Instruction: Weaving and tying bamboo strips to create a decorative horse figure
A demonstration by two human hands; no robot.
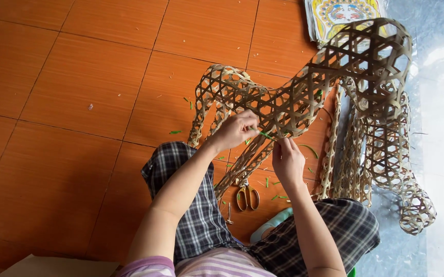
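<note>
My left hand [236,129] reaches forward from a bent elbow, its grip pinched together on a thin green strip [266,135] against the underside of the woven bamboo frame [283,102]. My right hand [287,160] comes up from below with the wrist straight, its grip closed on the frame's weave just beside the strip. The frame, an open lattice shaped like a four-legged animal, lies on its side on the orange tiled floor [68,102] before my knees. Orange-handled scissors [247,195] lie on the floor between my legs, near green scraps [275,196].
</note>
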